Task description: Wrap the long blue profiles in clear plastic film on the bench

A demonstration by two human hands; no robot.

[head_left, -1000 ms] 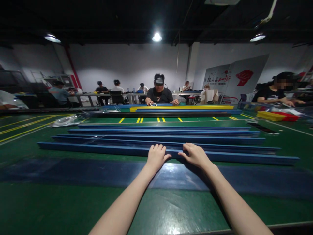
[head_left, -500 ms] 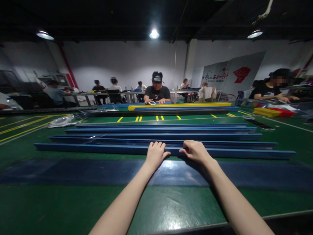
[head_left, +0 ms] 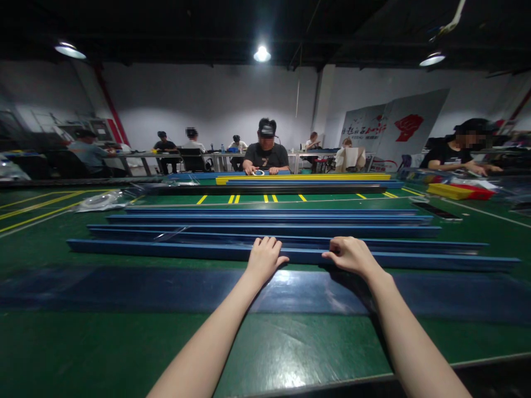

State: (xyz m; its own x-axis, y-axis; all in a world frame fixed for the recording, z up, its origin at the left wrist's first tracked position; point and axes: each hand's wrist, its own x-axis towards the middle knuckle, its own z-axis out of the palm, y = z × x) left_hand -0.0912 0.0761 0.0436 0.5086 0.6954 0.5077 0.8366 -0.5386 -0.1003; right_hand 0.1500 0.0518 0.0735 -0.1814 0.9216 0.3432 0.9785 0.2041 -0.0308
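Note:
A long blue channel strip [head_left: 166,249] lies crosswise in front of me, its open side facing up. My left hand [head_left: 264,257] is closed over it just left of its middle, fingers hooked over the far wall and thumb on the near side. Farther right, my right hand [head_left: 352,256] grips the same strip with curled fingers, the thumb pointing left along its near wall. A clear wrinkled film [head_left: 172,234] rests on the strip's left part. Between me and the strip, a wide glossy translucent sheet [head_left: 124,287] lies flat beneath my forearms.
Several more blue channel strips [head_left: 269,230] lie parallel beyond my hands. Farther off are a yellow strip [head_left: 307,178] and a black one [head_left: 265,190]. A phone [head_left: 437,211] and yellow tray [head_left: 450,191] sit right; a bagged coil [head_left: 99,200] sits left. A co-worker [head_left: 267,155] faces me across the table.
The nearest blue channel strip has slid to the right, and my right hand has moved right along with it. My left hand stays in nearly the same place on the strip.

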